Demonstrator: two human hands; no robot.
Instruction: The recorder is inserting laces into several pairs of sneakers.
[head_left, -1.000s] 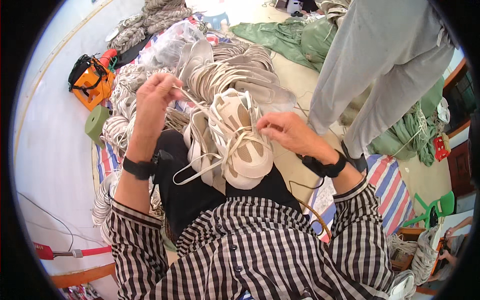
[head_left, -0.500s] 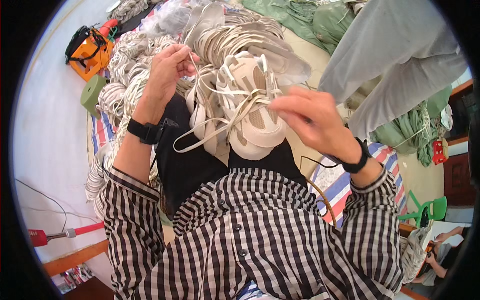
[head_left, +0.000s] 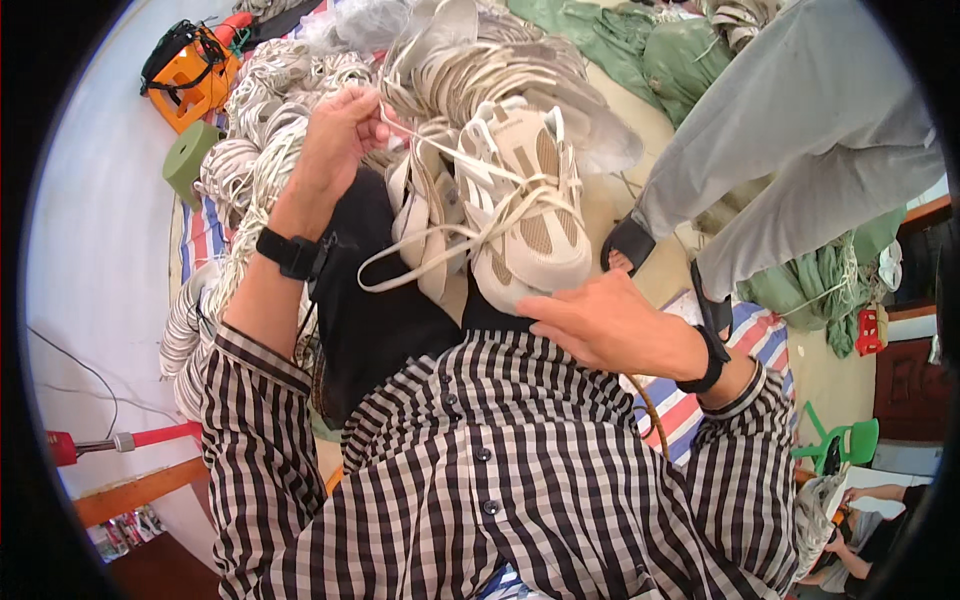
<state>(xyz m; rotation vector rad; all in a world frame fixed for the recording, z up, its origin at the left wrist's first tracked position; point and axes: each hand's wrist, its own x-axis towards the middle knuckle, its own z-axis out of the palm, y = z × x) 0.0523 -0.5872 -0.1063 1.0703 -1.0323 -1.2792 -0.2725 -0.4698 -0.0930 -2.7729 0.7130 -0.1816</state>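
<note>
My left hand (head_left: pixel 350 125) is closed in a pinch on a cream shoelace (head_left: pixel 425 139), which stretches from the fingertips to the shoe. The beige and white shoe (head_left: pixel 545 225), with mesh panels, rests over my lap with its toe toward me. Laces cross over its front, and one long loop (head_left: pixel 425 262) hangs out to the left. My right hand (head_left: pixel 610 325) is by the toe, fingers partly stretched, with no lace visible in them. A second similar shoe (head_left: pixel 425 215) lies tilted to the left of the first.
Stacked beige shoe parts (head_left: pixel 510 80) lie beyond the shoes, with more laced bundles (head_left: pixel 265 150) at left. A person in grey trousers (head_left: pixel 790 130) and black sandals stands close at right. Around are an orange stool (head_left: pixel 195 95), a green stool (head_left: pixel 188 165) and green sacks (head_left: pixel 680 60).
My right hand has moved from the laces down toward the toe, nearer my body. My left hand still pinches the lace. The shoe sits slightly further right in the view.
</note>
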